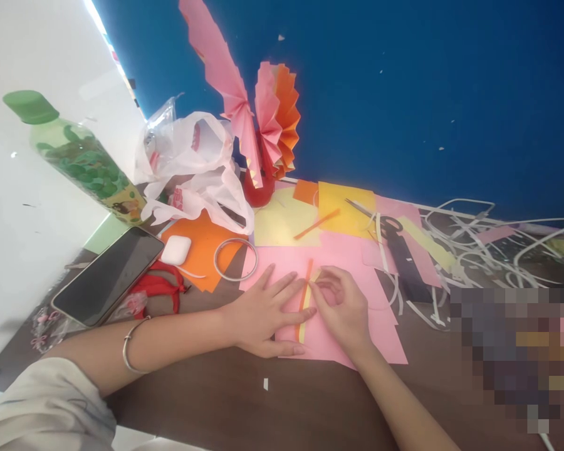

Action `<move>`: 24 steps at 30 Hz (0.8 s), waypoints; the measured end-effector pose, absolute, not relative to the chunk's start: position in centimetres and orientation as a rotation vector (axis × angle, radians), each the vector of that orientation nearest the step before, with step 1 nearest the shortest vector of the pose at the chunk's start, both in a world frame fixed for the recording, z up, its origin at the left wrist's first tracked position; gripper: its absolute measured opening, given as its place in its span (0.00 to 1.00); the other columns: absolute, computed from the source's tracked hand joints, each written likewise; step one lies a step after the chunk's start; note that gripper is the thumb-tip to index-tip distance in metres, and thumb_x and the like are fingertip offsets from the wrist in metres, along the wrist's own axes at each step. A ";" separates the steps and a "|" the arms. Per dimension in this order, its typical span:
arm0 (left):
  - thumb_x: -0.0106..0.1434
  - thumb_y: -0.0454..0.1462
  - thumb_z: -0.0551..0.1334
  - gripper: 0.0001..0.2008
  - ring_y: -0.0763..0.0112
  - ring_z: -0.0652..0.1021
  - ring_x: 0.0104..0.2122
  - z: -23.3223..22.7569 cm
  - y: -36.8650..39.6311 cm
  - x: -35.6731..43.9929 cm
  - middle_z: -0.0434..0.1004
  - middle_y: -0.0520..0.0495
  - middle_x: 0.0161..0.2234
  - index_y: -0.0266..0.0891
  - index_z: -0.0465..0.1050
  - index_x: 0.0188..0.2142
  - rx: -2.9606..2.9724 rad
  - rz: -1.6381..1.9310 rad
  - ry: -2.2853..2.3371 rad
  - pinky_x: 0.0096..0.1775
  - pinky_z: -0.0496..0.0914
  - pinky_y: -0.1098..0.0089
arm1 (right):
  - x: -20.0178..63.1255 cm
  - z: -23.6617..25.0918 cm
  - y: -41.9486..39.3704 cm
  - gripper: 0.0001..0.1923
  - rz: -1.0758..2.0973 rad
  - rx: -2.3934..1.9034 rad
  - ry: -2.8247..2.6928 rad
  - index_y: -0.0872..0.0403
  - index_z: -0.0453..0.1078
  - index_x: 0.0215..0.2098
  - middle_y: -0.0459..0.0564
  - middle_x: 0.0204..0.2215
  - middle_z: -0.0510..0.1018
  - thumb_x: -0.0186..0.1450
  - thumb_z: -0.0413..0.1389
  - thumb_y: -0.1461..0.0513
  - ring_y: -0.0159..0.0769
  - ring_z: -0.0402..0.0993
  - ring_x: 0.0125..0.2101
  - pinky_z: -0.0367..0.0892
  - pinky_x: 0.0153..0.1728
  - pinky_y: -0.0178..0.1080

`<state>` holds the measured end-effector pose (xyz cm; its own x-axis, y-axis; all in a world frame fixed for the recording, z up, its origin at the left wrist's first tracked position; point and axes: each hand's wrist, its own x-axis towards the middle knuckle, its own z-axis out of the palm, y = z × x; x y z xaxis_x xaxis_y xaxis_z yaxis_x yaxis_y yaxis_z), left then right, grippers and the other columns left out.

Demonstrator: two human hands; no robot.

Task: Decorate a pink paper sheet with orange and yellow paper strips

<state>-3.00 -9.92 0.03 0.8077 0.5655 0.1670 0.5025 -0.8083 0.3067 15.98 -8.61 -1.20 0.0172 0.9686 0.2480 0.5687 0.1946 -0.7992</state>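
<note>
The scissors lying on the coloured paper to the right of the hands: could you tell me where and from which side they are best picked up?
Probably best taken by the dark handle loops of the scissors, coming from above on the near side. They lie flat on the pink and yellow sheets, blades pointing away to the left, so the loops are the raised part that fingers can hook. White paper strips crowd the right side, so approach from there seems less clean.

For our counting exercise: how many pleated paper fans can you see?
2: a tall pink fan and a pink-and-orange fan beside it, both standing behind the plastic bag.
</note>
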 end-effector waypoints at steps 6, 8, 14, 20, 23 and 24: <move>0.62 0.56 0.44 0.32 0.43 0.51 0.61 0.1 -9.8 -3.0 0.52 0.39 0.62 0.43 0.55 0.60 2.758 0.329 0.797 0.55 0.41 0.39 | 16.1 -1.3 -8.4 0.14 0.656 -1.492 -1.625 0.50 0.63 0.43 0.48 0.35 0.72 0.58 0.55 0.63 0.34 0.72 0.33 0.72 0.37 0.42; 0.62 0.55 0.44 0.32 0.43 0.50 0.61 0.2 -9.7 -3.0 0.51 0.41 0.62 0.42 0.55 0.60 2.759 0.322 0.785 0.56 0.41 0.39 | 16.1 -1.3 -8.4 0.14 0.669 -1.502 -1.612 0.50 0.63 0.43 0.48 0.35 0.72 0.58 0.55 0.63 0.34 0.72 0.33 0.72 0.37 0.41; 0.63 0.54 0.44 0.31 0.46 0.50 0.62 0.2 -9.7 -3.0 0.50 0.43 0.63 0.43 0.54 0.60 2.766 0.298 0.769 0.57 0.38 0.40 | 16.2 -1.4 -8.3 0.14 0.712 -1.489 -1.588 0.51 0.63 0.43 0.48 0.33 0.71 0.58 0.55 0.63 0.34 0.72 0.33 0.72 0.36 0.41; 0.64 0.52 0.43 0.29 0.53 0.53 0.61 0.2 -9.7 -3.1 0.55 0.42 0.61 0.40 0.55 0.59 2.760 0.342 0.726 0.57 0.34 0.42 | 16.7 -0.9 -7.6 0.08 0.761 -1.482 -1.603 0.53 0.67 0.35 0.50 0.36 0.69 0.57 0.56 0.61 0.33 0.72 0.32 0.73 0.34 0.39; 0.65 0.52 0.43 0.29 0.55 0.53 0.61 0.2 -9.8 -3.1 0.56 0.42 0.61 0.39 0.55 0.59 2.750 0.359 0.718 0.58 0.33 0.42 | 16.8 -0.5 -7.2 0.03 0.755 -1.494 -1.639 0.53 0.68 0.29 0.49 0.34 0.70 0.56 0.56 0.62 0.33 0.71 0.32 0.72 0.32 0.38; 0.65 0.52 0.43 0.29 0.55 0.53 0.61 0.2 -9.8 -3.1 0.56 0.43 0.61 0.39 0.55 0.59 2.745 0.361 0.722 0.58 0.32 0.43 | 16.8 -0.4 -7.1 0.03 0.722 -1.499 -1.661 0.53 0.68 0.27 0.49 0.34 0.70 0.56 0.56 0.62 0.34 0.71 0.32 0.72 0.32 0.38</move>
<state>-3.13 -9.76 0.24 0.8439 0.5095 0.1678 0.4396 -0.8362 0.3280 16.83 -7.06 -0.43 -0.0107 0.9857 0.1681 0.5491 0.1463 -0.8228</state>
